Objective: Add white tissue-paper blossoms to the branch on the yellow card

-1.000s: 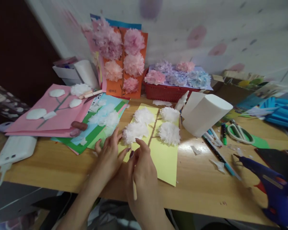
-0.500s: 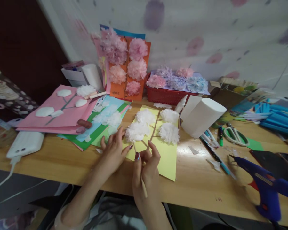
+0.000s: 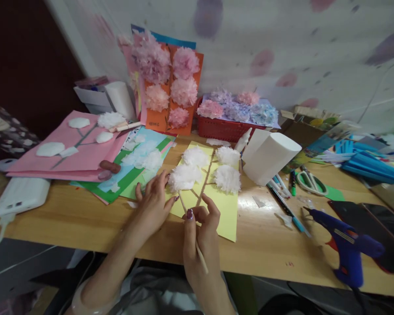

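A yellow card (image 3: 221,210) lies on the wooden table (image 3: 265,249) with several white tissue flowers (image 3: 227,178) glued on brown stems. My left hand (image 3: 153,203) rests flat on the card's left edge, fingers spread, touching the nearest white flower (image 3: 183,177). My right hand (image 3: 200,229) is closed in a pinch on a thin wooden stick (image 3: 202,259), its upper end lying on the card below that flower.
A blue glue gun (image 3: 346,245) stands at the right. A white paper roll (image 3: 269,158), pens (image 3: 284,201) and scissors (image 3: 310,180) lie behind. Pink cards (image 3: 72,151) with flowers, a white device (image 3: 19,197) and a red basket (image 3: 226,127) crowd the left and back.
My right hand has drawn back toward me and turned, so the stick now slants out below the palm. The left hand has stayed on the card's edge. The view shifted slightly.
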Demonstrator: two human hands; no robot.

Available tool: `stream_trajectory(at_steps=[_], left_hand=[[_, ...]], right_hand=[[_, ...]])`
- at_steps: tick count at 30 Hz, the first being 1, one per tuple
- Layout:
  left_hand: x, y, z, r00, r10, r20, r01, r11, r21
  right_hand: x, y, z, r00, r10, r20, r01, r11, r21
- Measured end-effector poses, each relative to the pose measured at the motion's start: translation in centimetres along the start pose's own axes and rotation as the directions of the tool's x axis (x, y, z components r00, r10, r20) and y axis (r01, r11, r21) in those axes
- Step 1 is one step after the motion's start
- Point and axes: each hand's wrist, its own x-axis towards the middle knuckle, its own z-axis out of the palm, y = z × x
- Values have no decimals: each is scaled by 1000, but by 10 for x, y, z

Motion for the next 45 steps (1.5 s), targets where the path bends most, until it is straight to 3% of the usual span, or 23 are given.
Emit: stream_trajectory(at_steps=[7, 14, 23, 32, 39, 45], left_hand=[[-2, -3, 2, 1000, 20, -1, -20, 999, 49], [-2, -5, 5, 1000, 23, -14, -22, 997, 73], [-4, -9, 7, 998, 52, -26, -50, 994, 98], [-3, -6, 5, 999, 47, -12, -46, 997, 61], [-2, -5, 4, 999, 34, 0, -34, 997, 67], [-4, -7, 5, 997, 72, -9, -71, 991, 111]], right_hand=[[-1, -5, -6, 1000, 3, -12, -3, 1000, 23], [-3, -11, -12, 991, 116, -70, -114, 993, 41], [8, 3, -8, 998, 63, -1, -63, 998, -4], [6, -1, -7, 999, 33, -16, -33, 999, -29], [15, -5, -3, 1000, -15, 8, 16, 988, -152], [22, -8, -3, 999, 17, -35, -22, 989, -147]])
